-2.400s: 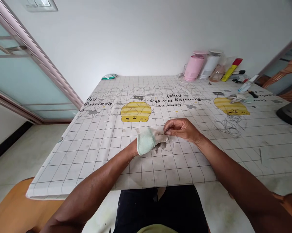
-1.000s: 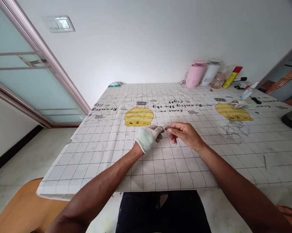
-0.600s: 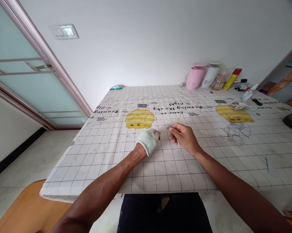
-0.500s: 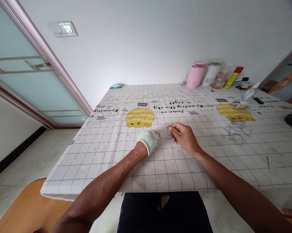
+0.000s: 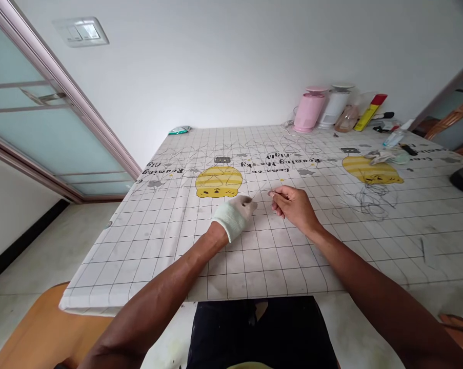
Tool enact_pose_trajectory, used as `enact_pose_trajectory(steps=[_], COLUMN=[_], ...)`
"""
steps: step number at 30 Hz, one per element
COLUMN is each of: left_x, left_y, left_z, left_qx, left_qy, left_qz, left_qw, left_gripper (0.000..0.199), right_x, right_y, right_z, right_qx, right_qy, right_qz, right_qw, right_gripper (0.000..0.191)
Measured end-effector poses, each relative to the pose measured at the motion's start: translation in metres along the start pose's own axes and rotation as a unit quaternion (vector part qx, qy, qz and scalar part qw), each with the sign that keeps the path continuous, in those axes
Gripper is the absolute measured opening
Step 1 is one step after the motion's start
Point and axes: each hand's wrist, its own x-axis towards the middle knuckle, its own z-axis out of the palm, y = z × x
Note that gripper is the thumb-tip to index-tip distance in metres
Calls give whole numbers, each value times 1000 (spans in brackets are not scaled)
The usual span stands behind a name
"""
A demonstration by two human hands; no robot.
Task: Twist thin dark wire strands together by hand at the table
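A white wall [image 5: 200, 66] backs your table, which is covered by a pale checked cloth [image 5: 154, 277] printed with dark lettering and yellow balloon faces. Near the middle, toward your side, you have a thin dark bit [image 5: 270, 193] at the fingertips of your bare right hand [image 5: 293, 204], held just above the cloth; it is too small to make out fully. Your right thumb and forefinger are pinched together on it, while the other fingers curl loosely below. Just beside it, with a gap between, is your gloved left hand [image 5: 237, 211]. It is curled inward with the back turned up, and you cannot tell from here how tightly the fingers close or whether they hold anything.

To the right of your right hand, a loose wire tangle [image 5: 373, 199] lies on the cloth, partly below a yellow balloon face. Beyond that you have a crumpled glove [image 5: 388, 155] and a clear bottle [image 5: 395, 137]. Against the wall stand a pink unit [image 5: 308, 113] and a white unit [image 5: 333, 108], with a yellow and red box [image 5: 369, 114] leaning nearby. At the far left corner lies a green and white packet [image 5: 180, 130].
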Motion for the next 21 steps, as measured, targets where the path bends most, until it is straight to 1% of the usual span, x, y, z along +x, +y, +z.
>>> enact_pose_trajectory(steps=[2,3,4,6,8,10,12,17,19,21], left_x=[-1,-1,-1,1,5,9,11,12,11,9], left_y=[4,5,7,8,9,9,7,5,8,13], left_z=[-1,-1,1,4,8,9,9,3,2,3], left_qx=[8,29,60,140,214,257,280,306,306,304], left_qy=[45,57,57,15,-40,-64,-58,-35,-34,-42], left_qz=[18,36,58,90,88,81,82,88,77,51], left_qw=[999,997,995,986,972,961,955,947,948,950], left_gripper=[42,48,54,58,52,40,37,43,44,44], right_x=[2,3,4,5,5,3,1,-3,-4,-5], right_y=[1,2,2,3,3,2,1,-2,-2,-2], right_z=[-5,-7,-9,-11,-11,-9,-6,0,0,1], right_qx=[10,18,27,48,71,95,114,135,131,121], right_qy=[11,14,15,8,-6,-22,-34,-31,-21,-10], right_qz=[4,7,9,15,22,30,34,38,34,22], right_qw=[1000,1000,999,999,997,995,992,990,991,992], right_gripper=[26,25,25,26,27,28,29,33,33,33])
